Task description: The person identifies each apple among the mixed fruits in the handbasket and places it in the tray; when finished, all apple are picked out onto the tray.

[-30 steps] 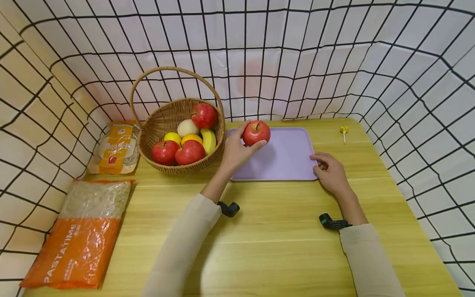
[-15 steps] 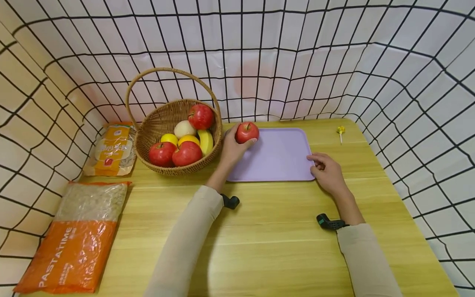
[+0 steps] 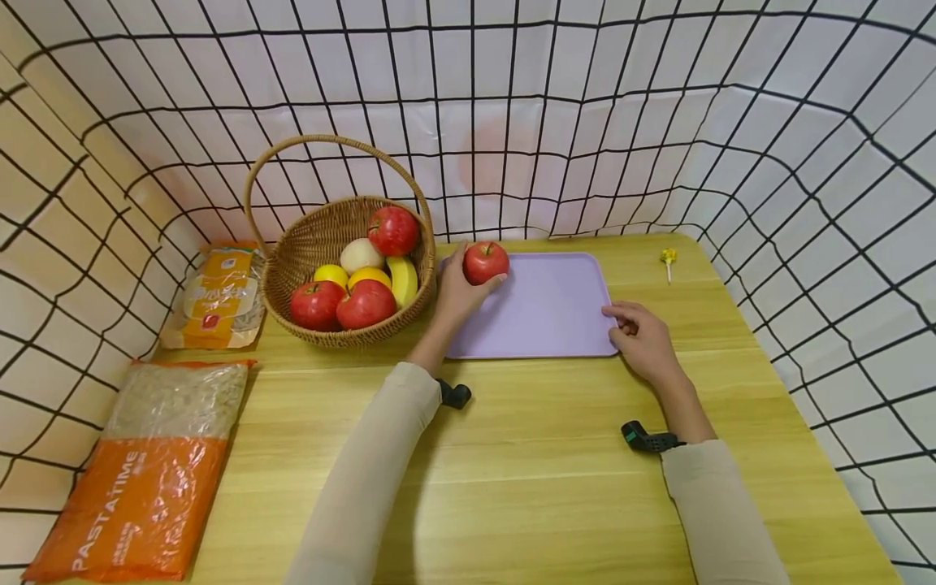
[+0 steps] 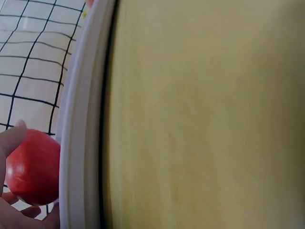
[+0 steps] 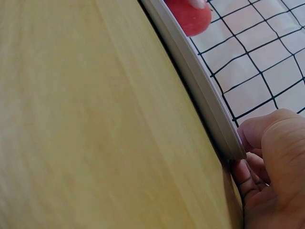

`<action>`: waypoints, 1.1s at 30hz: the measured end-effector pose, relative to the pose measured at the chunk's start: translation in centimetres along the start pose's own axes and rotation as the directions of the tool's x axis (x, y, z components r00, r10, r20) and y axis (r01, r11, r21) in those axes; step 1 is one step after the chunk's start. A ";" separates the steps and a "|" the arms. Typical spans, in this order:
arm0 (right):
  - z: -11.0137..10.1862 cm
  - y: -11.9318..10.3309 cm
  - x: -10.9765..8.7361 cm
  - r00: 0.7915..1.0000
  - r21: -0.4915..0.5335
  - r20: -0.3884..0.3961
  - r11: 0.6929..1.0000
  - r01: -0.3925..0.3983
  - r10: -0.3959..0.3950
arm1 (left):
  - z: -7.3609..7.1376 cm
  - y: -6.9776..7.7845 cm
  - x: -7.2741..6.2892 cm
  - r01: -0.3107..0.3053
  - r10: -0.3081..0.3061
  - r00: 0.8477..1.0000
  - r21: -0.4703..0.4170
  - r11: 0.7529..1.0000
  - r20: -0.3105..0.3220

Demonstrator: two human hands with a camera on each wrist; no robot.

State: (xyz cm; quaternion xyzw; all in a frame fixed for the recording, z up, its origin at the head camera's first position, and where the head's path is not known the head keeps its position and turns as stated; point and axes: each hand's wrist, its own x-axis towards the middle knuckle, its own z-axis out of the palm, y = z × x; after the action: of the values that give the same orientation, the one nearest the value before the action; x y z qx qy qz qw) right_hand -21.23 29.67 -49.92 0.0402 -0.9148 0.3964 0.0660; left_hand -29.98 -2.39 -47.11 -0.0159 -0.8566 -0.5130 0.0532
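My left hand (image 3: 457, 296) holds a red apple (image 3: 487, 262) over the left end of a flat lilac tray (image 3: 548, 309), thumb on its near side and fingers round the left. The left wrist view shows the same apple (image 4: 33, 167) between thumb and fingers, close behind the tray's raised rim (image 4: 78, 143). At the tray's right end, my right hand (image 3: 645, 337) pinches the edge near the front corner. In the right wrist view, the thumb and fingers of that hand (image 5: 279, 167) meet at the tray's rim (image 5: 200, 90), some fingers tucked low beside it.
A wicker basket (image 3: 314, 236) with a tall handle stands left of the tray, holding apples, a banana (image 3: 403, 282) and other fruit. Two food bags, one smaller (image 3: 219, 301) and one orange (image 3: 146, 496), lie further left. A yellow lollipop (image 3: 669, 257) lies right. Gridded cloth surrounds the table.
My left hand has lowered the apple slightly leftward and toward the tray, then nearly stopped. The right hand stays at the tray's edge. The head view has shifted a little.
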 end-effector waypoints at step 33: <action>0.1 0.1 -0.1 1.000 -0.015 -0.006 1.000 0.007 -0.007 | -11.9 6.4 -7.2 -0.240 0.276 0.957 -0.285 0.928 0.094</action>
State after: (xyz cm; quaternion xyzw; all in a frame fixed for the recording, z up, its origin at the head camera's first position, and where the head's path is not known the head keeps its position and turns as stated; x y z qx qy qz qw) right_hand -21.13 29.64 -50.09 0.0416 -0.9174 0.3894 0.0705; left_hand -21.40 -9.65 -36.74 -0.1696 -0.7707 -0.6112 0.0607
